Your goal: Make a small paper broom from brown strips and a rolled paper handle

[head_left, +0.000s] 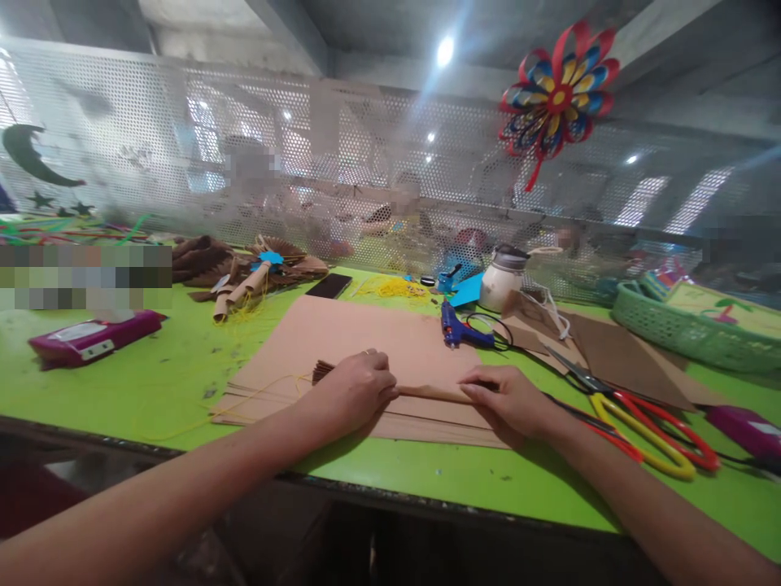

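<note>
A narrow folded or rolled strip of brown paper (430,391) stretches between my hands over a stack of brown paper sheets (366,325). My left hand (359,384) is closed on its left end, with the knuckles up. My right hand (509,395) pinches the right end between thumb and fingers. Dark brown pleated paper (321,372) sticks out beside my left hand, and whether it joins the strip is hidden. Yellow string (259,392) trails from there to the left. On the far right part of the stack rests a blue glue gun (455,325).
Large scissors (647,423) with red and yellow handles lie right of my right hand. A green basket (701,325), a white jar (500,285) and a phone (329,286) stand or lie farther back. A purple box (98,338) is at left. A perforated screen (342,163) borders the table.
</note>
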